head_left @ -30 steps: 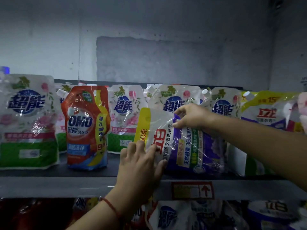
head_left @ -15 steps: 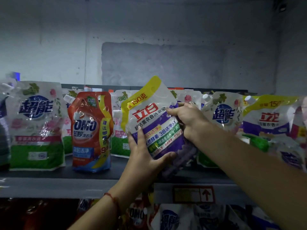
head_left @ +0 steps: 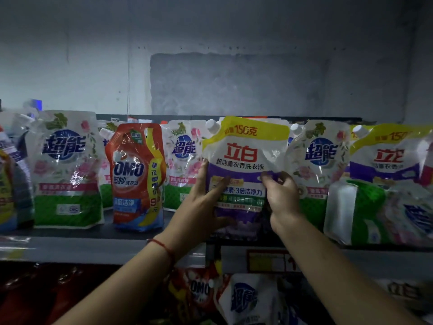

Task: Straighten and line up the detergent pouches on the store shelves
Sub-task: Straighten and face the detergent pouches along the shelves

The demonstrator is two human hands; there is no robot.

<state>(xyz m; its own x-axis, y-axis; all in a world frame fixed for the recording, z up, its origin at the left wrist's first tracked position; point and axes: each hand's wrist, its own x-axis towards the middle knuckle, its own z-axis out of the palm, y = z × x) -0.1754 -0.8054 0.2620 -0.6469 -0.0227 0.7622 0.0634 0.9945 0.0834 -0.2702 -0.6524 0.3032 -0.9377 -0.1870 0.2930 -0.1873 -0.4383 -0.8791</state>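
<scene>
While arms reach up, both hands [head_left: 239, 198] clasp upright purple pouch [head_left: 243, 160] sides, fingers spread.

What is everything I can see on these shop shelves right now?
Purple, white and yellow plastic detergent pouch: one, upright, held mid-shelf by both hands.
Red-orange OMO pouch: one, standing left of centre.
White and green floral pouches: at least four, along the upper shelf.
Second purple and yellow pouch: one, far right.
Grey shelf edge: one, bearing a red and yellow price tag.
Lower-shelf pouches: several, dim.
Left hand: on the pouch's left side, red string at wrist.
Right hand: gripping its right side.
</scene>
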